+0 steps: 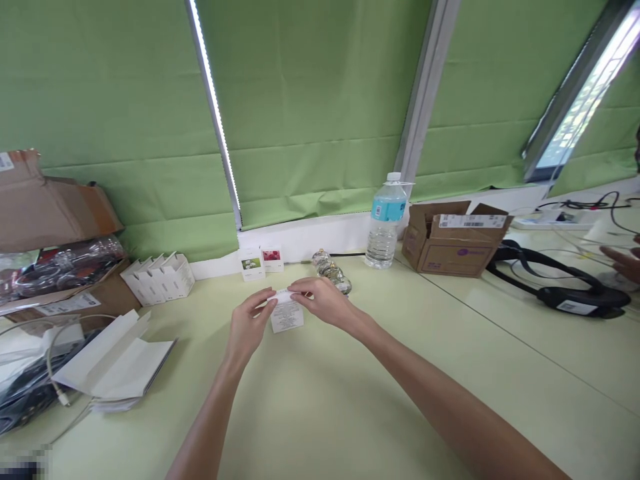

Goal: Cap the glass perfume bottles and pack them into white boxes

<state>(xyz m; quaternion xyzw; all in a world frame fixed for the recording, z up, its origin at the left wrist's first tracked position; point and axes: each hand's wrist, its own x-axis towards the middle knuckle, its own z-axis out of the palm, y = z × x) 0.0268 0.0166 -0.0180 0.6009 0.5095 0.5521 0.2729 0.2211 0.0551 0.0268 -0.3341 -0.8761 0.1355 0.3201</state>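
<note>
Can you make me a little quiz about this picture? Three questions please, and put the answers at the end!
1. What are the left hand and right hand both touching?
a) a headset
b) a small white box
c) a cardboard flap

2. True or false: the water bottle stands left of the purple-printed cardboard box.

3. Fill in the colour: the window blinds are ____.

Key: 1 b; 2 true; 3 green.
</note>
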